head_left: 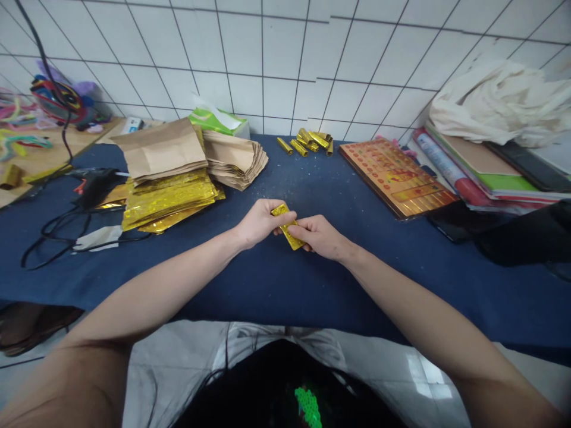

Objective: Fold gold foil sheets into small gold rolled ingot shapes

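Between both hands, above the blue cloth, is a small folded piece of shiny gold paper (292, 239). My left hand (264, 223) pinches its upper left end, thumb on top. On its lower right side, my right hand (317, 235) grips it the same way. The fingers beneath the paper are mostly hidden. Farther back, near the wall, lies a loose pile of rolled gold paper tubes (307, 141). To the left, brown paper sheets (163, 145) rest on a stack of gold paper sheets (169, 199).
A hot glue gun (96, 184) with a looped black cord lies at left. More brown paper (234, 156) sits before a green tissue pack (218, 122). At right are an orange-gold printed pack (397, 175), piled books (482, 163) and a white cloth bag (499, 104).
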`<move>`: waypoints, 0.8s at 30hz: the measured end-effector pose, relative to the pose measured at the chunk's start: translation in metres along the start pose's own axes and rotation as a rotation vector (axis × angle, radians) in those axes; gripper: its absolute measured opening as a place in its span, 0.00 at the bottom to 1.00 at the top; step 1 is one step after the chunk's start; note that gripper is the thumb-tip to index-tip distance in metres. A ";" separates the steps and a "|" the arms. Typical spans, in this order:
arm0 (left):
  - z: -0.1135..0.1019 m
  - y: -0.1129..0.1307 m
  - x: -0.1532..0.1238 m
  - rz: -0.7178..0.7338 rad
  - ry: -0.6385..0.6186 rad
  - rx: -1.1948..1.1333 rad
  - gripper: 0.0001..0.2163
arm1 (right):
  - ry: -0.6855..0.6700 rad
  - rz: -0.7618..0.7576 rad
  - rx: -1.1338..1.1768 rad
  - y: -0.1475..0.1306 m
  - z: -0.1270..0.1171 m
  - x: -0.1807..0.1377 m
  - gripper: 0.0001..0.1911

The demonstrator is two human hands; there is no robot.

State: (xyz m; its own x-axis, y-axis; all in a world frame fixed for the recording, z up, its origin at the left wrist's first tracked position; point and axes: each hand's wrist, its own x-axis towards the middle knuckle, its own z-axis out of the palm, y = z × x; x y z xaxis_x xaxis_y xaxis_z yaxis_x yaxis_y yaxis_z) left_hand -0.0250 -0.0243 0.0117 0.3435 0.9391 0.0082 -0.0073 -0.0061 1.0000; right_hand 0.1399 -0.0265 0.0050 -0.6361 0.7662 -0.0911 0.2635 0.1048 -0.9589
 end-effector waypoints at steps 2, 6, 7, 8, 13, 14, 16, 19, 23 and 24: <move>-0.002 -0.001 0.001 0.001 -0.007 -0.027 0.17 | 0.006 -0.007 -0.011 0.000 0.000 0.000 0.21; -0.009 -0.002 0.005 -0.018 0.041 -0.084 0.18 | 0.016 -0.024 -0.014 -0.002 -0.002 -0.001 0.21; -0.011 -0.001 0.006 -0.021 0.056 -0.089 0.19 | 0.022 -0.027 -0.021 -0.003 -0.003 -0.001 0.22; -0.013 0.000 0.007 -0.020 0.063 -0.086 0.19 | 0.035 -0.026 -0.028 -0.004 -0.003 -0.001 0.22; -0.017 0.004 0.010 -0.008 0.085 0.030 0.17 | 0.204 -0.024 -0.020 -0.002 -0.008 0.002 0.24; -0.017 0.005 0.010 -0.007 0.106 0.060 0.16 | 0.226 -0.034 -0.015 -0.001 -0.009 0.003 0.24; -0.017 0.006 0.010 0.003 0.146 0.116 0.16 | 0.237 -0.052 -0.009 0.001 -0.010 0.003 0.25; -0.016 0.005 0.009 0.040 0.159 0.207 0.16 | 0.202 -0.013 -0.001 0.002 -0.010 0.003 0.26; -0.008 0.004 0.003 0.083 0.037 0.373 0.16 | 0.109 0.038 0.027 0.001 -0.007 0.002 0.24; -0.005 0.003 0.001 0.075 -0.018 0.402 0.17 | 0.072 0.027 0.037 0.000 -0.006 0.001 0.23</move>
State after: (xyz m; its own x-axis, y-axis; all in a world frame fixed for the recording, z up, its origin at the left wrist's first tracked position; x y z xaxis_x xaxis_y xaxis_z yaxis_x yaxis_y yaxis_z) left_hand -0.0291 -0.0216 0.0148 0.3721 0.9250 0.0773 0.3338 -0.2111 0.9187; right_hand 0.1432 -0.0221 0.0060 -0.5748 0.8123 -0.0986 0.2522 0.0612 -0.9657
